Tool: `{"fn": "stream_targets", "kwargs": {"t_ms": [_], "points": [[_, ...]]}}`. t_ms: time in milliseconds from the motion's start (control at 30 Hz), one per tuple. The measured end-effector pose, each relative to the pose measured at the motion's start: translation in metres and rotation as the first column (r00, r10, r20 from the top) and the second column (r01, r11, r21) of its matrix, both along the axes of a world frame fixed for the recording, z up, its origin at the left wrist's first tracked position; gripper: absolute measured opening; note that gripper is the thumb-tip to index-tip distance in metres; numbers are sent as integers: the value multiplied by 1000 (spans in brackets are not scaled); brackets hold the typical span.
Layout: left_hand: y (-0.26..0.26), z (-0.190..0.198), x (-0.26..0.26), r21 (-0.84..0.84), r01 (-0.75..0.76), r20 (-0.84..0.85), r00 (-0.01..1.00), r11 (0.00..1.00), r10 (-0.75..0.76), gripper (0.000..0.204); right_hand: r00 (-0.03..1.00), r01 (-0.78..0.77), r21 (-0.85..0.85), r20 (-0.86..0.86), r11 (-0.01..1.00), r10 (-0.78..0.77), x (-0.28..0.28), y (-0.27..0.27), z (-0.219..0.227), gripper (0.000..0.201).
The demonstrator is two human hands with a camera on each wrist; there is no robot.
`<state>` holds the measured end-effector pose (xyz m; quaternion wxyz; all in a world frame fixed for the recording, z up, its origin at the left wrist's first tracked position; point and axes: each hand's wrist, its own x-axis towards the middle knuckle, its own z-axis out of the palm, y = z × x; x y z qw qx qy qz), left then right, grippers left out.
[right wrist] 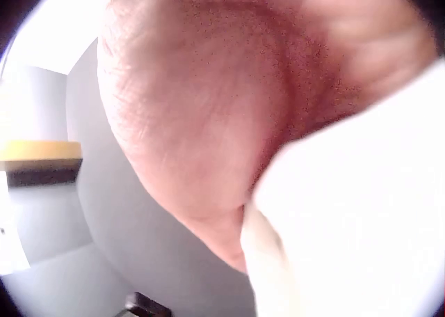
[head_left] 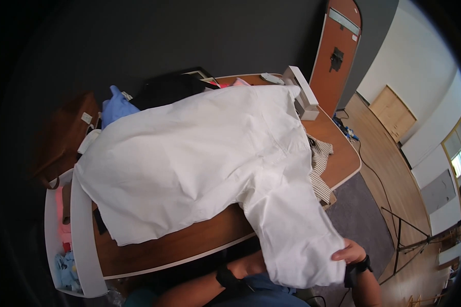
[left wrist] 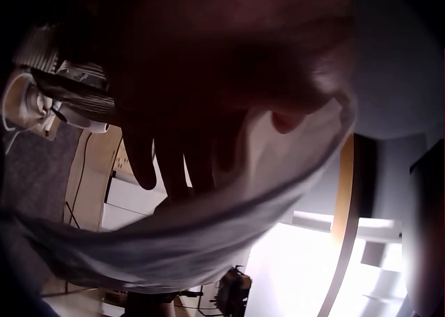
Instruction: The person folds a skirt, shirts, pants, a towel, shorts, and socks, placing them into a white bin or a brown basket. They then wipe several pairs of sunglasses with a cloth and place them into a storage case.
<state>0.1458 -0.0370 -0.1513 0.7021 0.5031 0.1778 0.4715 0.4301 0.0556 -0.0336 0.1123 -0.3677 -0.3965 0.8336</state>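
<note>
A large white shirt [head_left: 189, 158] is spread over the table, one wide sleeve [head_left: 297, 230] hanging past the front edge toward me. At that sleeve's right lower corner, my right hand [head_left: 351, 251] pinches the cloth between thumb and fingers. In the right wrist view the palm [right wrist: 208, 108] sits close against the white fabric [right wrist: 361, 212]. My left hand [head_left: 252, 263] is at the sleeve's left lower edge, its fingertips hidden behind the cloth. The left wrist view has its thumb tip [left wrist: 284, 122] at the hem [left wrist: 208, 226], with several fingers reaching down behind the cloth.
Beneath the shirt is a brown table [head_left: 179, 245] with a pale edge. A white bin [head_left: 84, 240] with clothes stands at left, beside a brown bag [head_left: 69, 138]. Dark clothing [head_left: 169, 92] lies behind, a white box [head_left: 302, 92] back right, striped cloth [head_left: 320, 163] on the right.
</note>
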Motion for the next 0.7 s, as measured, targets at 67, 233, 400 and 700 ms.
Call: {"fn": "stream_targets", "kwargs": {"t_ms": [67,233,400,700], "points": [[-13,-6,-2,-235,115,230,971,965,-60,62,970,177,-19,-166,984,-178,-12,-4,16,59],[-42,6,-12,-118,472,821,541,873,-181,62,998,-8,445,-57,895,37,-76,23,54,48],[-103,-24,-89,-744,-269,147,827,611,542,58,893,-238,7,-391,971,222,-261,27,115,31],[-142,60,-180,-462,-739,197,453,490,870,37,725,-474,856,246,206,643,-375,46,66,42]]}}
